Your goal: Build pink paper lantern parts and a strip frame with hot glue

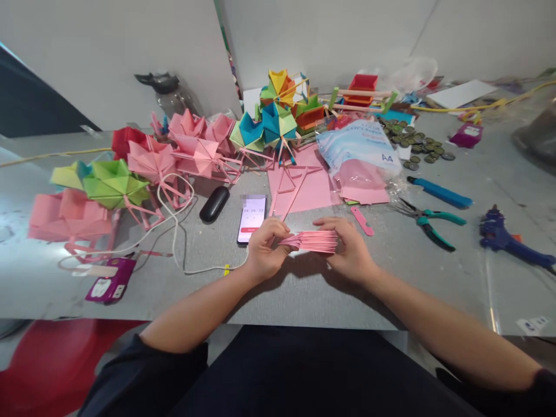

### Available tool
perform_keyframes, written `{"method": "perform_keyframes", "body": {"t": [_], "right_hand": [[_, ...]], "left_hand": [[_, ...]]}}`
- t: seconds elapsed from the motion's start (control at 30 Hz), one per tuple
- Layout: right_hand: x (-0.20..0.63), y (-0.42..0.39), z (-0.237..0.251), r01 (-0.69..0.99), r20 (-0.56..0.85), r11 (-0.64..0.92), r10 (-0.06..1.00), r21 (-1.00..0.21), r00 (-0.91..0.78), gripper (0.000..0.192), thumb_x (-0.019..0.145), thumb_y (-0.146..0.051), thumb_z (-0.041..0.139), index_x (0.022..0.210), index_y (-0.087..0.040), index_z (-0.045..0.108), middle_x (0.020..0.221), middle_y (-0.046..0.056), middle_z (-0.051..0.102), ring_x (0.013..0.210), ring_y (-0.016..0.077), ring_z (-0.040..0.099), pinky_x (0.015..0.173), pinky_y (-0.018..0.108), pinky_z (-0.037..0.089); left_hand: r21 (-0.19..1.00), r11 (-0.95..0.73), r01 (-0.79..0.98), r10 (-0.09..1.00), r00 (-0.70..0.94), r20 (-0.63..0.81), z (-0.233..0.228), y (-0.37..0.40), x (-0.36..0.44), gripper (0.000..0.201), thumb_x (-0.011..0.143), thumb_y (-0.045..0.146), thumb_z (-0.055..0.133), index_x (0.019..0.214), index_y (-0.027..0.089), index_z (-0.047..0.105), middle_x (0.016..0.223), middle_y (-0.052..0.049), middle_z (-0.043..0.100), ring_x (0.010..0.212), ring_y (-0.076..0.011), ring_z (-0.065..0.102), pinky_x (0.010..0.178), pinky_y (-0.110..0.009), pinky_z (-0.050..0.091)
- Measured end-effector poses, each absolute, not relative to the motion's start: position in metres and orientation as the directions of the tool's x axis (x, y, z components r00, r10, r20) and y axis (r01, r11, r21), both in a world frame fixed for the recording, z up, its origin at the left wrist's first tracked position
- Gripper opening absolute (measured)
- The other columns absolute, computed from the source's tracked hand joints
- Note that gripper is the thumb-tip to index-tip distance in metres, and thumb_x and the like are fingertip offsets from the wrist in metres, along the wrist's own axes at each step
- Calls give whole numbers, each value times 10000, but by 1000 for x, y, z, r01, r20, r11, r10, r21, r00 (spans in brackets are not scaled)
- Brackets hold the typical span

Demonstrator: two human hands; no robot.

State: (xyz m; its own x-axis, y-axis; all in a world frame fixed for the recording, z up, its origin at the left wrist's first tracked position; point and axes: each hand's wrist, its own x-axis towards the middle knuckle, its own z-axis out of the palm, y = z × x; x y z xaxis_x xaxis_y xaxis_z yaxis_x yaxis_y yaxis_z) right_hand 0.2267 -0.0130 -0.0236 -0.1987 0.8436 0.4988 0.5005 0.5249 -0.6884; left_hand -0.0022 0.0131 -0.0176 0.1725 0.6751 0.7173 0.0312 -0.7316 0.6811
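Observation:
A pink pleated paper stack [316, 241] is held just above the grey table, between both hands. My left hand [268, 248] pinches its narrow, gathered end between thumb and fingers. Around the wider right end, where the folds fan slightly apart, my right hand [351, 249] grips with thumb below and fingers above. Behind the hands lie pink paper sheets [319, 188] with thin pink paper strips [296, 194] on top. A phone [252, 220] showing a timer lies by my left hand. Near my right hand is a small pink cutter [362, 221].
Folded paper models [152, 159] line the table's back left. A copy paper bag [360, 150] and several coins [419, 145] lie at back right. Pliers [428, 220], a blue cutter [441, 191] and a glue gun [512, 240] lie right. A white cable [176, 231] and black case [214, 204] are left.

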Motion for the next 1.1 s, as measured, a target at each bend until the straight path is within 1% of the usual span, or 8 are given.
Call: {"method": "perform_keyframes", "body": {"t": [0.1,0.23,0.4,0.57,0.67,0.8,0.9,1.1], "right_hand": [[228,-14,-17,567,588,630,756,-531,-289,582,831,-337,797,1380,-266,617,1375,144,732,1268,381,675,1040,567,468],[227,-18,-13,531,663,711,673,-461,-327,341,902,-260,733,1235,-302,672,1116,57,796,1028,305,733,978,535,458],[222,-19,-17,468,718,712,665,-523,-208,231,893,-139,672,1054,-305,680,893,11,787,792,251,724,834,495,500],[222,-19,-17,430,680,732,668,-528,-302,356,813,-69,650,1091,-289,685,951,35,800,867,267,735,832,477,545],[224,-20,-19,476,613,678,726,-561,-311,363,809,-54,632,1087,-279,692,1001,53,805,931,271,751,845,469,577],[224,-22,-24,234,598,639,768,-732,-227,203,922,-141,684,1056,-293,678,1019,43,812,970,236,787,861,433,640],[219,-24,-25,79,565,585,805,-807,-182,150,937,-280,796,1009,-300,667,1003,41,815,972,233,800,918,453,660],[213,-28,-24,99,555,581,806,-808,-203,186,907,-271,839,1029,-302,702,1070,62,819,1000,248,802,861,430,656]], "left_hand": [[636,-755,161,656,220,722,-15,11,-6,195,982,289,799,835,234,682,763,5,679,759,-187,637,770,-378,482],[586,-772,245,635,291,716,-13,8,-8,182,999,342,785,871,240,706,751,6,701,748,-192,658,794,-399,490],[606,-786,119,612,285,737,-16,7,-5,228,981,477,811,976,262,732,843,-17,771,830,-212,711,817,-408,537],[585,-800,134,595,302,745,-18,8,-7,217,1001,375,789,838,256,707,706,10,714,717,-188,655,735,-382,509],[563,-813,149,577,329,748,-16,10,-8,173,988,354,805,879,254,716,744,9,738,737,-187,667,763,-387,509],[591,-795,133,592,379,711,-14,12,-5,72,1020,315,754,1039,250,731,953,-37,807,880,-201,728,855,-405,532],[573,-805,154,580,413,703,-16,9,-4,53,1012,234,730,1058,258,741,987,-40,819,931,-213,739,888,-419,533],[526,-793,307,608,352,711,-17,2,-9,159,930,105,686,931,260,720,813,-4,752,805,-214,689,836,-423,486]]}}
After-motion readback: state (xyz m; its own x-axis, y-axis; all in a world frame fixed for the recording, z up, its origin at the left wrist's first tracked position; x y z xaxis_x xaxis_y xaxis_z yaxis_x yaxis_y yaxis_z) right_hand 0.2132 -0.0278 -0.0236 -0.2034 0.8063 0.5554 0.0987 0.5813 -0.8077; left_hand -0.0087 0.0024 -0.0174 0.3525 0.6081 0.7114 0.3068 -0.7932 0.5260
